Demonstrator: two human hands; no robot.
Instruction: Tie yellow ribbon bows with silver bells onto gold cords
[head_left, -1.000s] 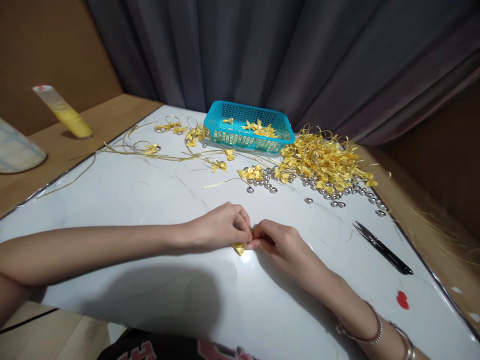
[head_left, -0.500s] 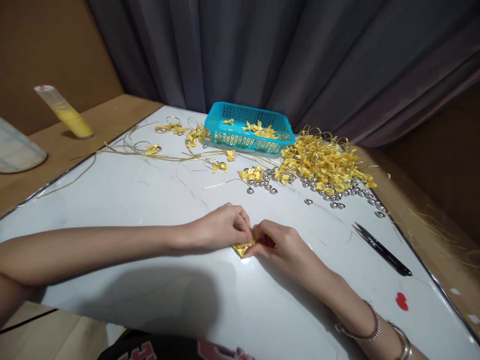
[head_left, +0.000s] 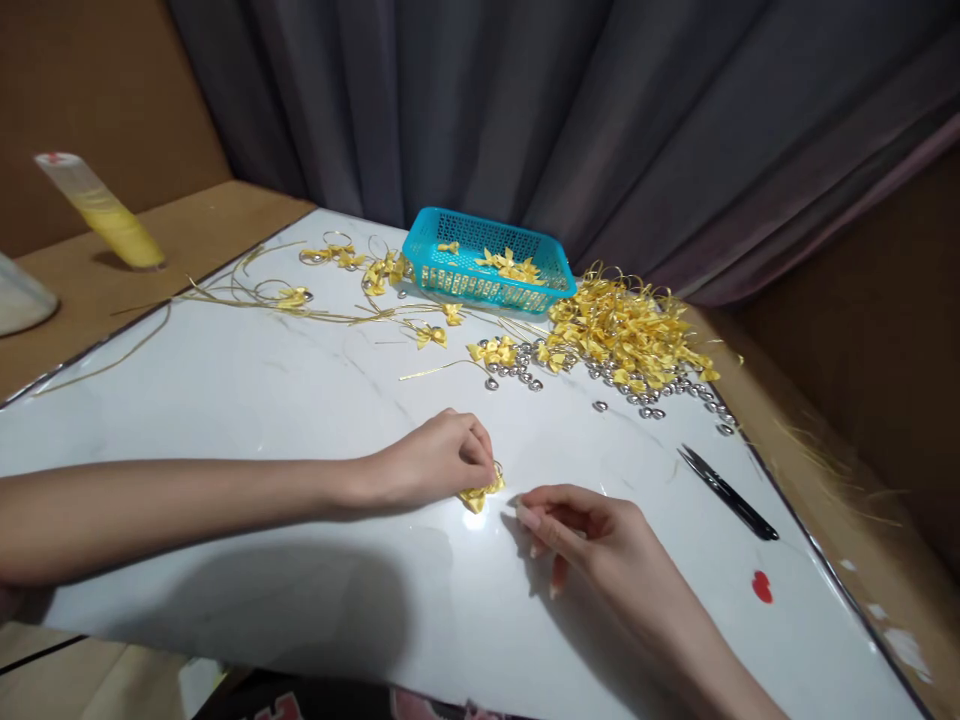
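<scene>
My left hand [head_left: 439, 462] is pinched shut on a yellow ribbon bow [head_left: 480, 497] low over the white table [head_left: 315, 425]. Its fingertips cover the upper part of the bow, and a thin golden loop shows beside them. Just right of the bow, apart from it, is my right hand [head_left: 589, 535]. Thumb and forefinger meet there in a pinch, and anything between the tips is too small to make out. The other fingers curl loosely below.
A blue basket [head_left: 487, 295] holding yellow bows stands at the back. Right of it lie a heap of yellow bows [head_left: 630, 330] and several silver beads [head_left: 649, 400]. Black thread snips [head_left: 727, 493] and a red piece [head_left: 762, 587] lie at right. Golden cords [head_left: 300, 311] stretch left.
My right hand has let go of the bow and drawn back to the right and toward me. My left hand stays on the bow. The whole view has shifted slightly.
</scene>
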